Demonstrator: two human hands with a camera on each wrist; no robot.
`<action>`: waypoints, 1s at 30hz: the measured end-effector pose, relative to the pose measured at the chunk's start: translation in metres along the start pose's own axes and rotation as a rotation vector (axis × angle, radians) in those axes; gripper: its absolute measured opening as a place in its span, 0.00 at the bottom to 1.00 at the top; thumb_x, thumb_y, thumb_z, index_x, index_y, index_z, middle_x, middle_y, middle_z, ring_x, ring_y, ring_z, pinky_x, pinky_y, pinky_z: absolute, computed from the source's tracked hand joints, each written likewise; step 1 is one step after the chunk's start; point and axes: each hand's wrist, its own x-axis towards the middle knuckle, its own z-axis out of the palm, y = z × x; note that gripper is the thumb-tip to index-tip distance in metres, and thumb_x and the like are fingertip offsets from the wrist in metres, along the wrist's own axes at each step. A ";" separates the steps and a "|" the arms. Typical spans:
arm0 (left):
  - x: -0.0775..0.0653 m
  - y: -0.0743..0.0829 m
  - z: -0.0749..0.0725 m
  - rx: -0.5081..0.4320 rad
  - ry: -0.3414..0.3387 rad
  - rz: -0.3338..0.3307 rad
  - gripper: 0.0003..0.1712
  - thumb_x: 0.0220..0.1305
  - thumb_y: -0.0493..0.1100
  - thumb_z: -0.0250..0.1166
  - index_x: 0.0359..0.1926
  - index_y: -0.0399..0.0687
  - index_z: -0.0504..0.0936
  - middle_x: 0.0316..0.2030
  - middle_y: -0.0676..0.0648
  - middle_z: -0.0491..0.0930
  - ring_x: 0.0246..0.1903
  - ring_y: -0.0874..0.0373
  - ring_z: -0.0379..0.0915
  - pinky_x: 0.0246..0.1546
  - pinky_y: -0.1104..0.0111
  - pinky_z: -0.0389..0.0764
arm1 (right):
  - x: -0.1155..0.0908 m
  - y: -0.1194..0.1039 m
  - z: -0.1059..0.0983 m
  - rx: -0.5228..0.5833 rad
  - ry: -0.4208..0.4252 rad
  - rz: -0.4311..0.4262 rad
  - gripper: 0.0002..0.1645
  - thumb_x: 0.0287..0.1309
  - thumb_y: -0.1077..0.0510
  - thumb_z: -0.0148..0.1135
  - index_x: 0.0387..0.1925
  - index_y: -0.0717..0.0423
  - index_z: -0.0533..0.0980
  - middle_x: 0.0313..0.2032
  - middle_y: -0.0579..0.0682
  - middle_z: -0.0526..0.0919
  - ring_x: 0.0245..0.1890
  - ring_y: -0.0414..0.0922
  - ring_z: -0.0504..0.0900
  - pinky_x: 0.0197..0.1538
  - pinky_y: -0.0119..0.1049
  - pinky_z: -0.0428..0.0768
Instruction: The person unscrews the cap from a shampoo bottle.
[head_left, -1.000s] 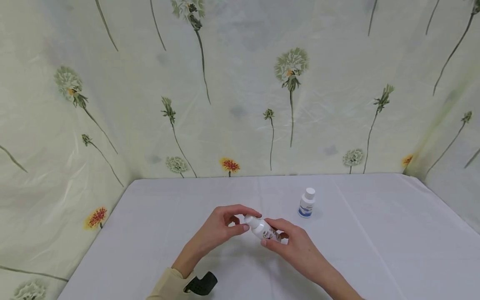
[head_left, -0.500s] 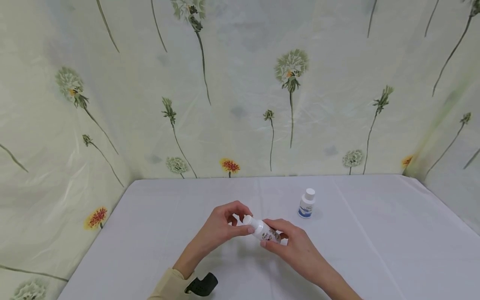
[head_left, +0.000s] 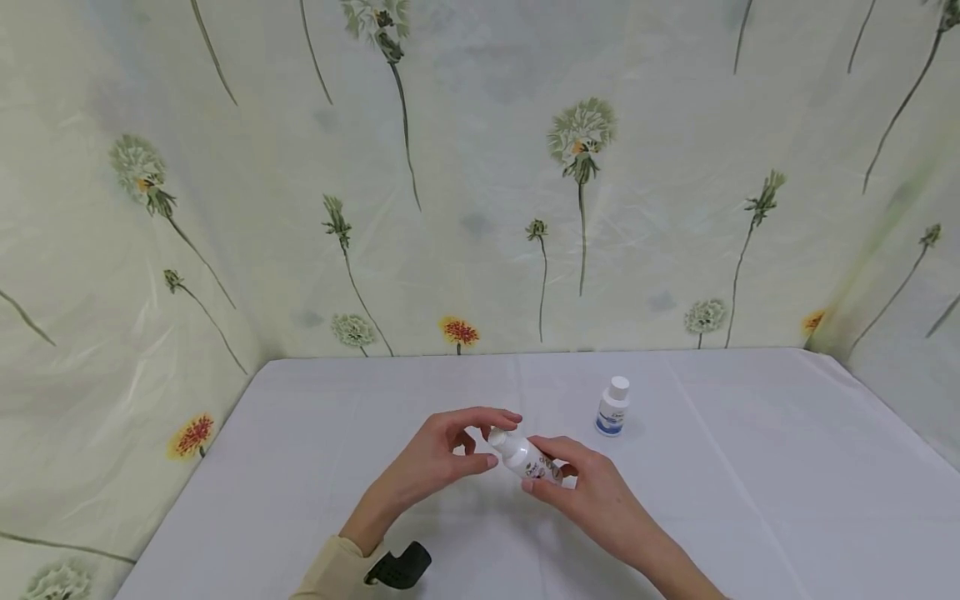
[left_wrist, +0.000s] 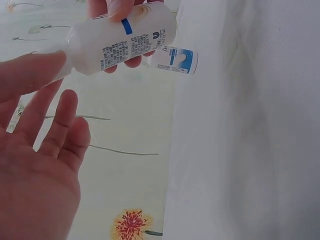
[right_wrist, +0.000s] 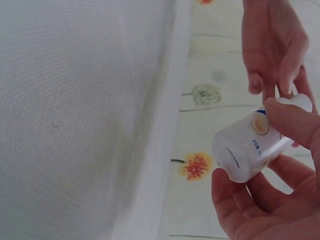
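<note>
A small white plastic bottle [head_left: 524, 457] with printed labelling is held tilted above the table, its cap pointing up and to the left. My right hand [head_left: 592, 492] grips the bottle's body between thumb and fingers; in the right wrist view the bottle's base [right_wrist: 231, 157] faces the camera. At the other end, my left hand [head_left: 438, 454] has its thumb and forefinger around the white cap [head_left: 498, 439]. The left wrist view shows that thumb [left_wrist: 37, 72] across the cap, with the other fingers spread loosely below. Their exact contact is partly hidden.
A second white bottle [head_left: 612, 408] with a blue band stands upright on the table behind the right hand. The table [head_left: 300, 467] wears a white cloth. A flower-printed sheet [head_left: 480, 167] hangs behind and at the sides. A black strap [head_left: 401, 567] is at the left wrist.
Left thumb and forefinger moved around the cap: half a second ago the forefinger was drawn back and the thumb forward; now the forefinger reaches over and the thumb is back. The right hand stayed put.
</note>
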 end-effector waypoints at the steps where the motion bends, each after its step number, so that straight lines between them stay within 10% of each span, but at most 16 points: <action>1: 0.000 0.000 0.000 -0.008 0.002 0.002 0.23 0.61 0.30 0.66 0.55 0.54 0.82 0.54 0.54 0.80 0.45 0.43 0.67 0.35 0.70 0.72 | 0.000 0.000 0.000 -0.001 0.001 0.001 0.25 0.55 0.48 0.72 0.56 0.44 0.79 0.47 0.41 0.81 0.44 0.44 0.77 0.41 0.36 0.79; 12: -0.001 0.000 0.001 0.055 0.075 -0.077 0.16 0.59 0.39 0.72 0.48 0.59 0.85 0.33 0.52 0.77 0.33 0.52 0.67 0.29 0.71 0.66 | 0.000 0.000 0.002 -0.010 0.014 0.020 0.23 0.54 0.51 0.73 0.53 0.39 0.80 0.45 0.39 0.81 0.44 0.44 0.77 0.42 0.37 0.79; 30: -0.001 0.004 -0.001 0.031 0.164 -0.095 0.17 0.56 0.45 0.75 0.48 0.57 0.84 0.31 0.49 0.76 0.30 0.55 0.67 0.29 0.71 0.68 | -0.001 0.003 0.002 -0.022 0.018 -0.037 0.23 0.53 0.51 0.74 0.52 0.42 0.79 0.42 0.41 0.80 0.43 0.45 0.78 0.40 0.36 0.79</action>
